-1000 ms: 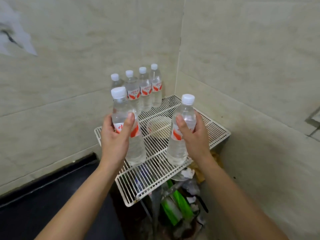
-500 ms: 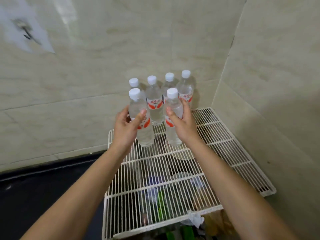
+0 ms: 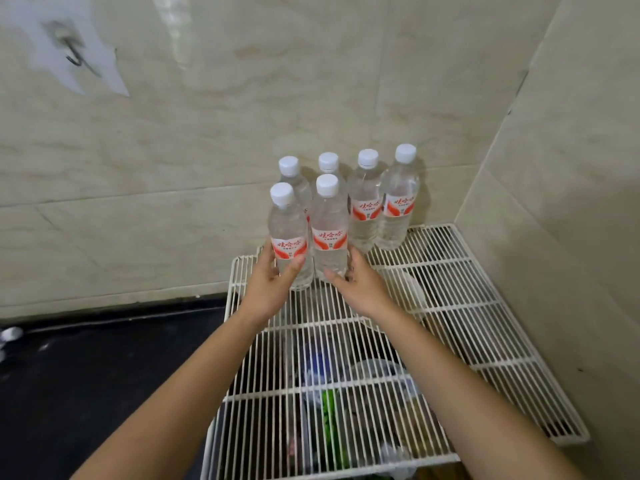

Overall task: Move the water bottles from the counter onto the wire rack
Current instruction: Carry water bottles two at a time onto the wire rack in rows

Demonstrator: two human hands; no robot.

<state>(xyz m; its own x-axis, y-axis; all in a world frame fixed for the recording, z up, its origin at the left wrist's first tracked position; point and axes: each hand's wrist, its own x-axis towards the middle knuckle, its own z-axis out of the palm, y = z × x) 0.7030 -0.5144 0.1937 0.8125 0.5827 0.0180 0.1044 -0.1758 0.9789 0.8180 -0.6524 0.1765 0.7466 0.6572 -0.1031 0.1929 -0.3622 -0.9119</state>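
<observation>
Several clear water bottles with white caps and red labels stand upright at the back of the white wire rack (image 3: 460,306), against the tiled wall. Two front bottles stand side by side on the rack. My left hand (image 3: 272,284) curls round the lower part of the front left bottle (image 3: 288,237). My right hand (image 3: 360,285) wraps the base of the front right bottle (image 3: 329,233). Behind them, a back row of bottles (image 3: 396,199) runs toward the corner.
Tiled walls meet in a corner at the rack's back right. A dark counter (image 3: 86,375) lies to the left of the rack. Under the wires sit rubbish, a green packet (image 3: 329,403) and a pale bowl (image 3: 415,292). The rack's front and right parts carry nothing.
Both hands have carried their bottles forward to the back of the rack and set them down in front of the back row. My hands have slid lower on the bottles.
</observation>
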